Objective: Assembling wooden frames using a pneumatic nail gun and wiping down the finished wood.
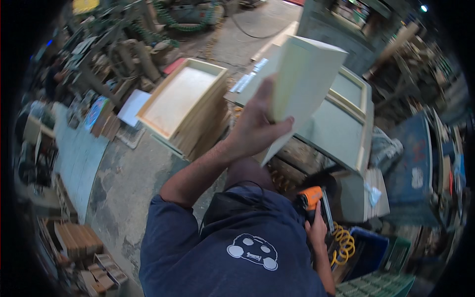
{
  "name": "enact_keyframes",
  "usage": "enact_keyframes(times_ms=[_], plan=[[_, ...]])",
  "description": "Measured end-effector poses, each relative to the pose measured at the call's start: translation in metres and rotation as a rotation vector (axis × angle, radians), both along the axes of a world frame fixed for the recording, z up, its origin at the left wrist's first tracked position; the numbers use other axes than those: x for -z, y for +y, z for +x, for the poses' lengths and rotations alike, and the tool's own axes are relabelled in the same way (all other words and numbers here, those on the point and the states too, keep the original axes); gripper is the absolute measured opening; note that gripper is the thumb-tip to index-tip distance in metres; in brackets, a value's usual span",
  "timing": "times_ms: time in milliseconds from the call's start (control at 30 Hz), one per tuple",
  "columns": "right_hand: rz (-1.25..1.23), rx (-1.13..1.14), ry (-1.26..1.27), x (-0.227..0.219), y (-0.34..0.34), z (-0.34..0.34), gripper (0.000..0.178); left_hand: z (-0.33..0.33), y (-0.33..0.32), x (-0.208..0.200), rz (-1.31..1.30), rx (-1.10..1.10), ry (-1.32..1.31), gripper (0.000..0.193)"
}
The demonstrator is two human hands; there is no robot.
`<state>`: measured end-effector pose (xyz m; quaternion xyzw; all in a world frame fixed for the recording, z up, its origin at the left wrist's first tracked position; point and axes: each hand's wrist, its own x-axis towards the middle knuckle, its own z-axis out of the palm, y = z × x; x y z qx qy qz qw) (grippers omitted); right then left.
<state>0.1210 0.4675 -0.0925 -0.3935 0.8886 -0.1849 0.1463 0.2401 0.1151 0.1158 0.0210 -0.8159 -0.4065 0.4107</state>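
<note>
My left hand is raised in front of me, closed on a pale wooden panel that stands tilted on edge. Its fingers wrap the near side, with the thumb across the face. Slight blur leaves the panel's exact build unclear. Low on the right, my right hand grips an orange and black nail gun by its handle. A yellow coiled air hose hangs beside that hand. Beyond the panel is a grey-topped workbench carrying a pale wooden frame, partly hidden by the panel.
A stack of wooden trays stands on the concrete floor to the left of the bench. Blue cabinet at right; a dark blue crate and a green crate sit low right. Boxes of wood pieces lie at lower left.
</note>
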Motion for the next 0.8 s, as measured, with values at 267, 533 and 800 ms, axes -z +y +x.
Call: enact_keyframes(times_ms=[267, 533, 800], plan=[[0.084, 0.108, -0.075, -0.008, -0.003, 0.005, 0.090, 0.091, -0.087, -0.034, -1.003, -0.607, -0.258, 0.030], [0.056, 0.116, -0.095, -0.008, -0.009, 0.002, 0.092, 0.207, -0.168, 0.053, -0.943, -0.910, -0.492, 0.021], [0.127, 0.172, -0.161, -0.013, -0.013, 0.001, 0.093, 0.256, -0.191, 0.136, -0.815, -0.911, -0.423, 0.020]])
